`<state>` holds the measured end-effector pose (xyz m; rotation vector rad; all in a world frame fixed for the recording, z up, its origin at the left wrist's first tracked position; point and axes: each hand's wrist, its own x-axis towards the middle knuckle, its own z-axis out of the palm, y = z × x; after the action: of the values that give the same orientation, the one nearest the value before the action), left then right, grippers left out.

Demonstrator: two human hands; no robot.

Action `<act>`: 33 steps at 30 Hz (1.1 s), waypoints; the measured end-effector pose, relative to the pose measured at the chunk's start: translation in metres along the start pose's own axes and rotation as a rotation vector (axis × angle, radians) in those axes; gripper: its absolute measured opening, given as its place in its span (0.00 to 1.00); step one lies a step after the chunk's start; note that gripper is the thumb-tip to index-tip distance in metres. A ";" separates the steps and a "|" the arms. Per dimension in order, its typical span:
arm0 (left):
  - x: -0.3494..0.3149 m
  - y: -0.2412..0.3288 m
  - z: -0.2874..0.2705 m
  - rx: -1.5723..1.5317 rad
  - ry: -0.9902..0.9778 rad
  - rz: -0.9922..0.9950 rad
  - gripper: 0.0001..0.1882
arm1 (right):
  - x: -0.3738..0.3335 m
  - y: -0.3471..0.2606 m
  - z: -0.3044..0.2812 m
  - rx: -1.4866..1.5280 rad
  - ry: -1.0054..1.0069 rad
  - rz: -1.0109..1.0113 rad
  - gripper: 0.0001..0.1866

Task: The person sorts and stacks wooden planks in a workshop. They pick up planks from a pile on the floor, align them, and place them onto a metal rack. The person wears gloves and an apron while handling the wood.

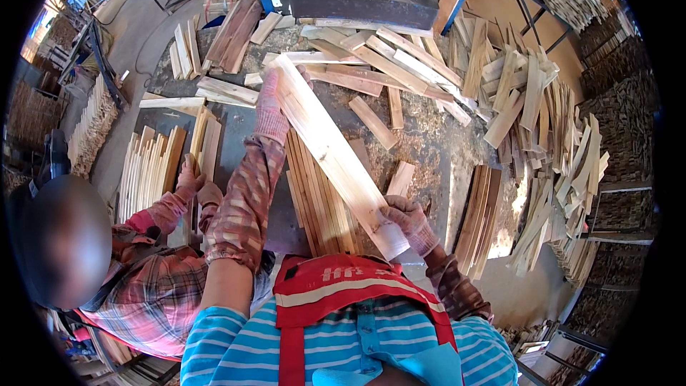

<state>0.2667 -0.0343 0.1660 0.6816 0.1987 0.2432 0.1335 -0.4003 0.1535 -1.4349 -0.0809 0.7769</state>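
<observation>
A long pale wooden plank point(330, 151) slants across the middle of the view, raised above the table. Its far left end is gripped by my left hand point(271, 111), in a pinkish knit glove, with the fingers partly behind the wood. Near my body, my right hand point(409, 223), gloved alike, closes on the plank's other end with the thumb on top. Beneath the plank a row of boards point(312, 204) lies side by side on the dark table point(246, 129). A short wood piece point(401, 179) rests beyond my right hand.
At my left a co-worker's gloved hands point(189, 180) touch boards beside a pale board stack point(146, 164). A darker stack point(477, 218) lies on the right. Loose offcuts point(529, 93) heap up at the far right. A blue-framed machine point(364, 0) stands across the far edge.
</observation>
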 end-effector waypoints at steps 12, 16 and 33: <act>-0.126 -0.061 -0.039 0.062 -0.094 -0.289 0.31 | 0.037 0.004 0.030 -0.093 0.139 -0.113 0.13; -0.198 -0.099 -0.055 0.144 -0.005 -0.557 0.30 | 0.076 0.035 0.042 -0.255 0.179 -0.259 0.14; -0.108 -0.021 -0.118 0.130 0.429 -0.200 0.24 | 0.134 0.160 -0.049 -0.410 0.109 -0.014 0.18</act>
<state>0.1367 -0.0103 0.0740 0.7270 0.6945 0.1831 0.1910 -0.3823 -0.0523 -1.8598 -0.1738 0.6935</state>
